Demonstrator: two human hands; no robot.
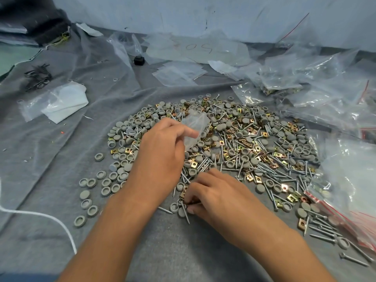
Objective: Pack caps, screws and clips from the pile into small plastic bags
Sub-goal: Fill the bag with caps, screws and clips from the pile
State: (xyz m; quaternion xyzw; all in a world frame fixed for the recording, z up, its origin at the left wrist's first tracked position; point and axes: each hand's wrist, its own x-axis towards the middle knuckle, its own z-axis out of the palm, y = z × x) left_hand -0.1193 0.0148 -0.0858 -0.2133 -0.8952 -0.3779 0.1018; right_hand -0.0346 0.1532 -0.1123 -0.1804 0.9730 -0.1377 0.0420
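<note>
A wide pile point(244, 143) of grey round caps, silver screws and brass-coloured clips covers the grey cloth in the middle. My left hand point(160, 151) hovers over the pile's left part and pinches a small clear plastic bag point(195, 127) between thumb and fingers; the bag sticks up to the right. My right hand point(213, 194) is at the pile's near edge, its fingertips curled down onto a screw point(185, 212) and a clip beside some caps. What the right fingers hold is partly hidden.
Filled clear bags point(284, 82) with red zip strips lie at the right and back right. Empty small bags point(179, 74) sit behind the pile. A folded white sheet point(65, 102) and black screws point(38, 76) lie at the left. A white cord point(40, 216) crosses the near left.
</note>
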